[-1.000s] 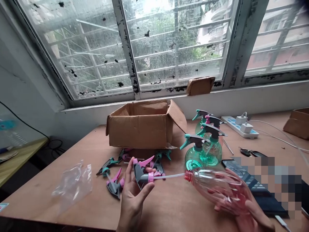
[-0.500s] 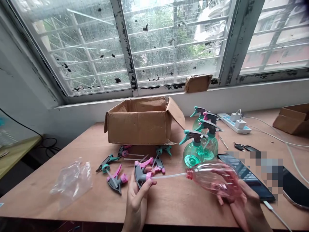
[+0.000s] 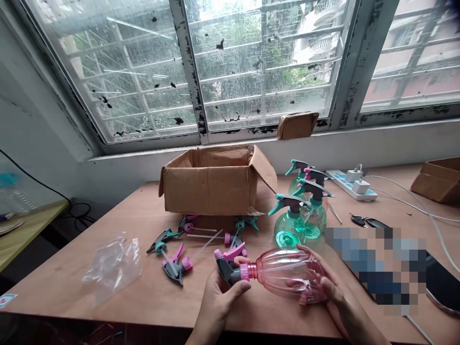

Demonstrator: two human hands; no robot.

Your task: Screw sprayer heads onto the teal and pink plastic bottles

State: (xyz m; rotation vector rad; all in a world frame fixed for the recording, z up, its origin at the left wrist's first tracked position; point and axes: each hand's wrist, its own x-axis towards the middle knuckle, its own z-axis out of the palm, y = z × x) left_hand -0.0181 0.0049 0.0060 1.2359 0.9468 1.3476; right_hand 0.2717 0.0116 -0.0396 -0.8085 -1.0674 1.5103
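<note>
My left hand (image 3: 219,299) is closed round a grey and pink trigger sprayer head (image 3: 230,266), whose pink collar sits at the neck of a clear pink bottle (image 3: 287,275). The bottle lies on its side above the wooden table (image 3: 143,297), cradled in the curled fingers of my right hand (image 3: 338,302). The sprayer's tube is inside the bottle. Several loose sprayer heads (image 3: 172,261) in teal and pink lie on the table just left of my left hand.
An open cardboard box (image 3: 212,184) stands at the back. Assembled teal spray bottles (image 3: 298,218) cluster to its right, near a power strip (image 3: 354,184) with cables. A crumpled clear plastic bag (image 3: 113,268) lies at left. A phone (image 3: 440,282) and keys (image 3: 362,221) lie at right.
The sprayer head and the bottle have come together: the long tube that spanned the gap has slid into the bottle, and the collar now meets the neck.
</note>
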